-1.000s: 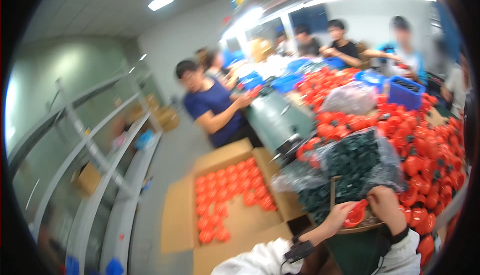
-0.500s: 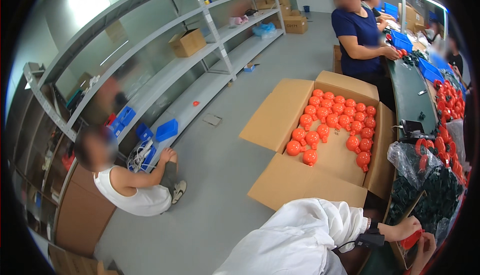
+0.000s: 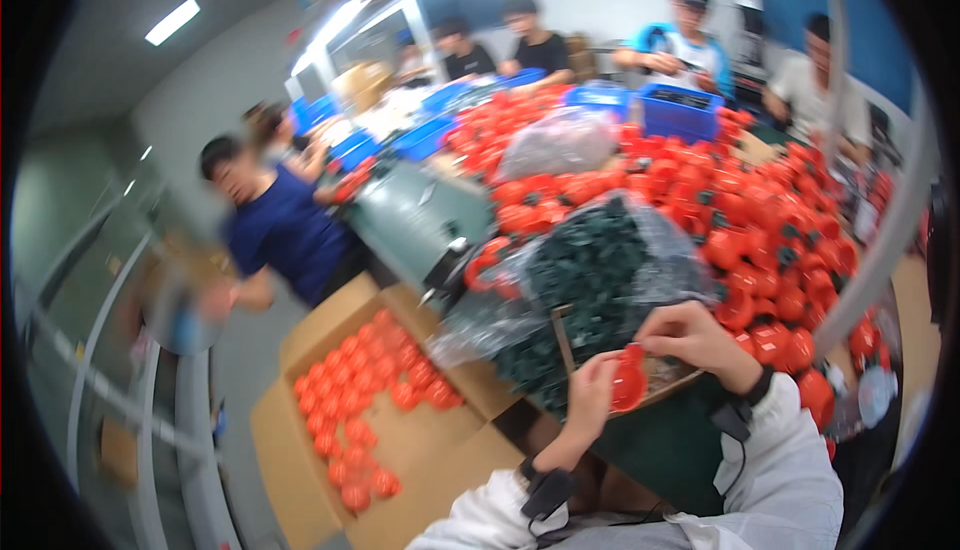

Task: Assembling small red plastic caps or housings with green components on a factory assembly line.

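In front of me my left hand (image 3: 592, 392) pinches a red round plastic shell (image 3: 628, 384) by its edge. The shell has a narrow neck pointing up. Just above that neck is my right hand (image 3: 692, 338), its thumb and fingertips pressed together; whatever is between them is too small to make out. Beneath the hands lies a small open cardboard box (image 3: 668, 388) with bits in it. Beyond it is a heap of dark green plastic parts (image 3: 588, 262), partly in clear plastic bags (image 3: 672, 250).
On my left stands a large open carton (image 3: 428, 458) holding several red ball-shaped pieces (image 3: 345, 390). Red shells (image 3: 770, 285) are piled across the bench to the right, beside a pale post (image 3: 885, 250). Blue bins (image 3: 682, 113) and several seated co-workers are farther back.
My view has swung right, from the shelves and carton to the bench. Both hands now show near the middle, still at the red shell. The person in blue now appears farther left.
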The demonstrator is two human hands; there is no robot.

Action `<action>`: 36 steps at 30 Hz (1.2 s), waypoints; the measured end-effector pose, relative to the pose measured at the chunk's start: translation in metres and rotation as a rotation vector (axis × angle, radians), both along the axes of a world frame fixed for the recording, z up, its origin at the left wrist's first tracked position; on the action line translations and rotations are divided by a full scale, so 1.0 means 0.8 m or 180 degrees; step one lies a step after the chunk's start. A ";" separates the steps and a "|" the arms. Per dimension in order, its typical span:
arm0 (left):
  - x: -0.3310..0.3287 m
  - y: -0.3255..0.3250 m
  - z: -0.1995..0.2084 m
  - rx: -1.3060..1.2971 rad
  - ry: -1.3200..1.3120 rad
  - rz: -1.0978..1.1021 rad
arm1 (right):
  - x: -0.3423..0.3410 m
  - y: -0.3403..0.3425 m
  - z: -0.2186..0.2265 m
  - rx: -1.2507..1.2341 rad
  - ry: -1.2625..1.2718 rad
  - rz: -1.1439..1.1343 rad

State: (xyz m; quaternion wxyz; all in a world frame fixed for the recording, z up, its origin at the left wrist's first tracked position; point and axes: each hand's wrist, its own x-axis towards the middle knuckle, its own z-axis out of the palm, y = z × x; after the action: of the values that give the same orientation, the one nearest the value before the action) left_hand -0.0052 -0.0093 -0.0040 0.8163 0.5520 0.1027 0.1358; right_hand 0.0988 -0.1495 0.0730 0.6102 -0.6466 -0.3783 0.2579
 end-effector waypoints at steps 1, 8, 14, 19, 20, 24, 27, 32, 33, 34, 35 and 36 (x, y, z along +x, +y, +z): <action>0.004 -0.007 0.006 -0.0086 0.0034 0.0006 | 0.002 -0.010 0.001 0.0140 -0.0088 -0.0019; 0.001 -0.020 0.013 -0.0096 0.0249 -0.0142 | 0.010 -0.025 -0.024 -0.0093 -0.0516 -0.0115; -0.001 -0.014 0.016 -0.0278 0.0172 -0.0136 | 0.010 -0.015 -0.035 0.0048 -0.0134 0.0048; -0.002 -0.011 0.017 -0.0145 0.0149 -0.0139 | 0.008 -0.014 -0.027 -0.0368 -0.0930 -0.0151; -0.002 -0.010 0.017 -0.0117 0.0126 -0.0133 | 0.007 -0.012 -0.027 -0.0354 -0.0989 -0.0188; -0.003 -0.011 0.018 -0.0189 0.0117 -0.0157 | 0.007 -0.011 -0.028 -0.0298 -0.1061 -0.0203; 0.002 -0.016 0.011 -0.0182 0.0133 -0.0235 | 0.004 -0.019 -0.021 -0.0366 -0.0960 -0.0242; -0.001 -0.010 0.012 -0.0135 0.0182 -0.0249 | 0.005 -0.012 -0.022 -0.0312 -0.1028 -0.0259; -0.001 -0.011 0.011 -0.0141 0.0159 -0.0268 | 0.004 -0.012 -0.021 -0.0220 -0.0924 -0.0256; -0.001 -0.012 0.012 -0.0183 0.0151 -0.0269 | 0.003 -0.012 -0.019 -0.0222 -0.0932 -0.0248; -0.001 -0.012 0.012 -0.0185 0.0142 -0.0267 | 0.002 -0.013 -0.018 -0.0222 -0.0712 -0.0213; -0.001 -0.012 0.012 -0.0172 0.0150 -0.0255 | 0.002 -0.013 -0.017 -0.0219 -0.0490 -0.0176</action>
State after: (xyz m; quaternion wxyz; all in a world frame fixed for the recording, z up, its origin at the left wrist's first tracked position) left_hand -0.0060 -0.0190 0.0057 0.8331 0.5364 0.1033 0.0871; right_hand 0.1003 -0.1598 0.0592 0.5636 -0.6953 -0.3969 0.2035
